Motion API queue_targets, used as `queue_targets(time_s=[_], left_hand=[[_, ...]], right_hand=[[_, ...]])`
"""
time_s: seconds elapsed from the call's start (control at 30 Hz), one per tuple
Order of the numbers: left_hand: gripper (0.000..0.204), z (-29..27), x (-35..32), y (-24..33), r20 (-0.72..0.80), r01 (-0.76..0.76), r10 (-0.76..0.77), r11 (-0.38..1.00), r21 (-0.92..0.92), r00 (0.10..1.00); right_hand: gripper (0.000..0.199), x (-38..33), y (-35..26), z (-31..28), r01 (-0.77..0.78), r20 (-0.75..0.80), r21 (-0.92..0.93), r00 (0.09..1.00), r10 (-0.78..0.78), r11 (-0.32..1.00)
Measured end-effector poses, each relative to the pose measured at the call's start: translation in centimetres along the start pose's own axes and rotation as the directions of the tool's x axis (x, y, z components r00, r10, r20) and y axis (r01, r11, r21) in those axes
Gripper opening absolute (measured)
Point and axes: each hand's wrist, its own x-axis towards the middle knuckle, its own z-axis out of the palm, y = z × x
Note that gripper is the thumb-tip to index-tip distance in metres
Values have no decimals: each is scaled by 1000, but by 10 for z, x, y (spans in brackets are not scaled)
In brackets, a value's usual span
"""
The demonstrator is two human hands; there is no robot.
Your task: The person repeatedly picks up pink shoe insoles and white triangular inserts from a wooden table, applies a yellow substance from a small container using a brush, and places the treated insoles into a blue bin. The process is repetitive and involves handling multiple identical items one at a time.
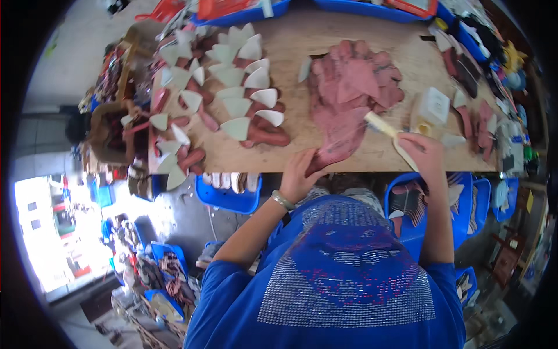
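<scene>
My left hand (298, 174), with a bracelet at the wrist, is closed on the near end of a pink shoe upper (344, 137). The upper rests at the table's front edge, against a heap of similar pink uppers (354, 72). My right hand (424, 154) grips a brush (381, 125) with a pale yellowish head, its tip at the upper's right edge. A pale curved stiffener piece (405, 153) also shows under the right fingers. Beside the brush stands a translucent white container (433, 106), with a yellowish part at its near side.
Rows of pink uppers with pale stiffener pieces (236, 107) cover the table's left half. More pieces lie at the right (485, 128). Blue bins (244, 14) line the far edge; another blue bin (228, 198) and a blue tub (462, 200) sit below the front edge.
</scene>
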Motion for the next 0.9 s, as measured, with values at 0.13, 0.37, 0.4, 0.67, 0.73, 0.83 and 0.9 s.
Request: queue_targets(time_s=[0.13,0.37,0.4,0.67,0.73,0.83,0.9], left_hand=[[74,1,-1,-2,-29,-1,1,1000,-8,1000],[47,-14,-41,-50,-155,233,-253,963,-137,955],[41,-19,-49,-62,-144,279,-297,951,-131,944],[32,-22,-90,-169,-215,443,-491,865,-236,844],[36,-14,-97,-199,32,679,-747,585,-444,664],[35,-5,-83,-218,-91,703,-774,611,-364,626],[36,-6,-70,-226,-157,706,-740,671,-227,654]], right_hand=[[20,3,7,3,-128,128,-2,984,127,992],[18,3,16,10,-110,17,151,994,109,982],[19,1,21,12,-117,38,134,993,113,984],[22,-3,42,34,-182,58,202,983,174,962],[23,-2,48,37,-200,67,198,980,190,960],[23,-2,50,40,-214,63,214,977,205,953],[23,-4,47,41,-210,42,214,978,206,954]])
